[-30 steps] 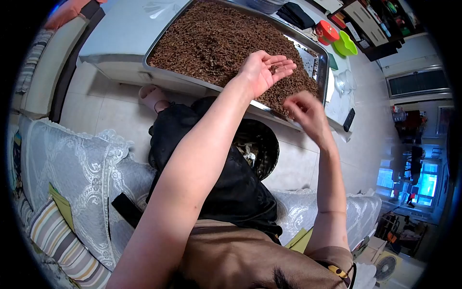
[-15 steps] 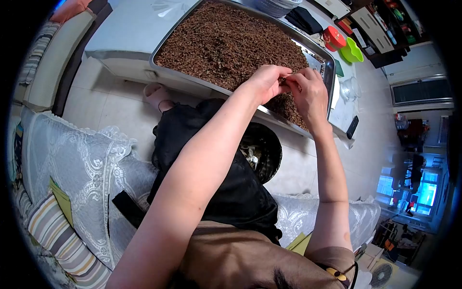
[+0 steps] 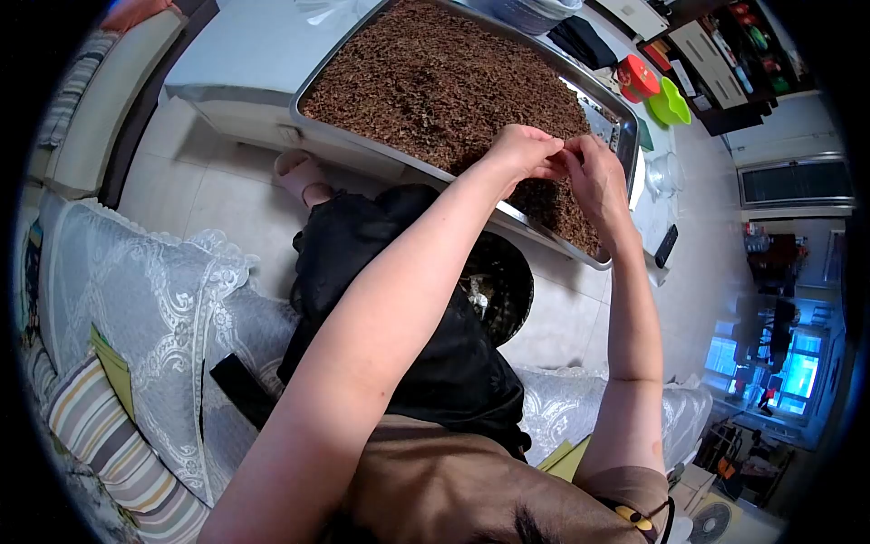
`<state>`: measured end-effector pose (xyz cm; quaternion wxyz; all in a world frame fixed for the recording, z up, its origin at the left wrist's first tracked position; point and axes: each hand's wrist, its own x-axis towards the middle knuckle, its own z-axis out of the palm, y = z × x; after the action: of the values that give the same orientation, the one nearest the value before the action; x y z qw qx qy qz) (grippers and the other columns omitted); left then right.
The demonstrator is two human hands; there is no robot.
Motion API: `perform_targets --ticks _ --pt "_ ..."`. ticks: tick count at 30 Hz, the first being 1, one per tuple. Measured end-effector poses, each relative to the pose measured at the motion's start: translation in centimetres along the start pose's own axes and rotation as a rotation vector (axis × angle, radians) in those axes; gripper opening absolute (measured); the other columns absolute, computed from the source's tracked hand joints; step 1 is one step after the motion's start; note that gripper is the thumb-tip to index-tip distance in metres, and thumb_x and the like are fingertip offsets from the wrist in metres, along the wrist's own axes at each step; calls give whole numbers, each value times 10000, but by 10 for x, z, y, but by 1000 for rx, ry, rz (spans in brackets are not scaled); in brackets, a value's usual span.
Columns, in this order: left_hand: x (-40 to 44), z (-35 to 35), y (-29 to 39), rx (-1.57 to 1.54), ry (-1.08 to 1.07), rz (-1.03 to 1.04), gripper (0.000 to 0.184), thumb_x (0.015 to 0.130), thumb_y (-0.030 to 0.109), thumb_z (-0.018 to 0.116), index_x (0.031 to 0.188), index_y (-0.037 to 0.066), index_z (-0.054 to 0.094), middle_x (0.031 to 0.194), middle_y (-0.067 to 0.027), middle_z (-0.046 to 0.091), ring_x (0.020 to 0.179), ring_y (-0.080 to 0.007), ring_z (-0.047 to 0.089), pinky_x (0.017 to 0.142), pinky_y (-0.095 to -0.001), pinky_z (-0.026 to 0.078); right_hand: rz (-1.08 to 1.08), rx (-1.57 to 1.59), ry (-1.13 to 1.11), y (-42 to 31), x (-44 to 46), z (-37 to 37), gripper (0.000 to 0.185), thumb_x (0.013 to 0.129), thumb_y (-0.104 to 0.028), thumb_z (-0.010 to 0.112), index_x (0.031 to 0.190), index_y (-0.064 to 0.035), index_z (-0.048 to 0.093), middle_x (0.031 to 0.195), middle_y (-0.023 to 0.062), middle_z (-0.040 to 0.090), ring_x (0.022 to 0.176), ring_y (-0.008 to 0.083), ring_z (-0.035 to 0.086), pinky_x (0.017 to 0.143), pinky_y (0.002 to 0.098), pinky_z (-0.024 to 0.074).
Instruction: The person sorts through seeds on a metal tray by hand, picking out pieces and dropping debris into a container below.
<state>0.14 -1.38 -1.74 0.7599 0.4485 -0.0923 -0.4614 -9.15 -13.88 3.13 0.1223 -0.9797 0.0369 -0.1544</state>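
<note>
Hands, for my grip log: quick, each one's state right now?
Left hand: curled; whether it holds anything cannot be told.
Right hand: curled, close to the left; hold cannot be told either.

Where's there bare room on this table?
The white tabletop left of the tray has a broad bare patch. The brown heap fills most of the tray; the red container, green bowl, clear jar and black remote crowd its right end.

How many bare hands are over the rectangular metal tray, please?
2: the bare left hand and, beside it, the right hand, fingertips close together over dark brown, crumbly material in the silver tray.
</note>
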Motion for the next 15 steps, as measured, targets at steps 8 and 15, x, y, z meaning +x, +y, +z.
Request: perform_targets --ticks 8,15 --pt "4 -4 6 108 166 34 169 975 178 596 1035 30 653 848 -21 664 718 -81 614 607 -210 484 302 449 -108 9 -2 2 158 965 -155 595 957 3 596 779 107 599 677 235 602 640 353 541" --pt "-2 -10 15 -493 27 20 410 948 11 351 1308 -185 358 1286 -291 463 1220 -352 517 1077 -403 472 600 1192 -133 10 -18 -16 196 998 -219 584 984 -23 570 791 -11 525 650 76 527 603 263 564"
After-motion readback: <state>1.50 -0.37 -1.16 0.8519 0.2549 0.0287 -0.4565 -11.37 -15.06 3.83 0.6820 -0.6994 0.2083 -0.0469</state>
